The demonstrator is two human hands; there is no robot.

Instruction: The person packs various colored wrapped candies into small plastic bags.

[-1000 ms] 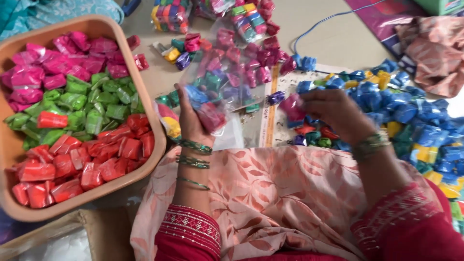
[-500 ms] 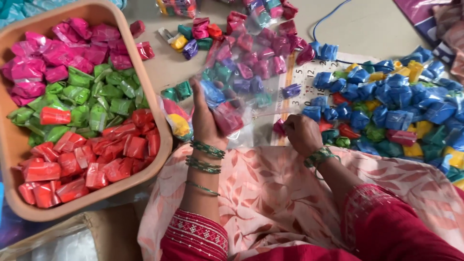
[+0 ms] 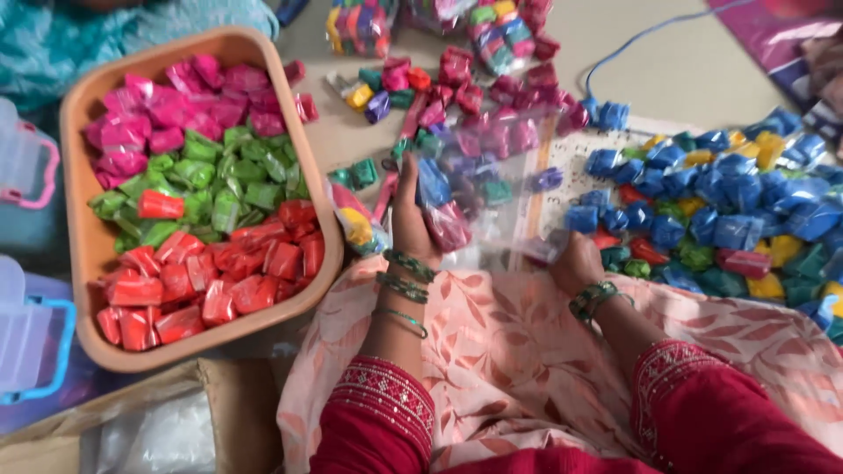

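My left hand [image 3: 411, 221] holds up a clear plastic bag [image 3: 500, 154] by its left side; the bag has several small pink, blue and green wrapped packets inside. My right hand [image 3: 575, 262] is curled shut at the bag's near right corner and grips its edge. Both wrists wear green bangles, and the sleeves are red. Just right of my right hand lies a loose pile of mostly blue packets [image 3: 729, 202], with yellow, green and red ones mixed in. A peach floral cloth [image 3: 518, 351] covers my lap under both forearms.
An orange-brown tray [image 3: 81, 263] on the left holds pink, green and red packets in separate groups. Filled clear bags [image 3: 505, 35] and loose packets lie at the top. A blue cord [image 3: 650, 39] crosses the floor. Plastic boxes [image 3: 26, 342] stand at far left.
My right hand left the blue pile and came leftward to the bag's near corner. My left hand kept the bag raised. The view shifted slightly.
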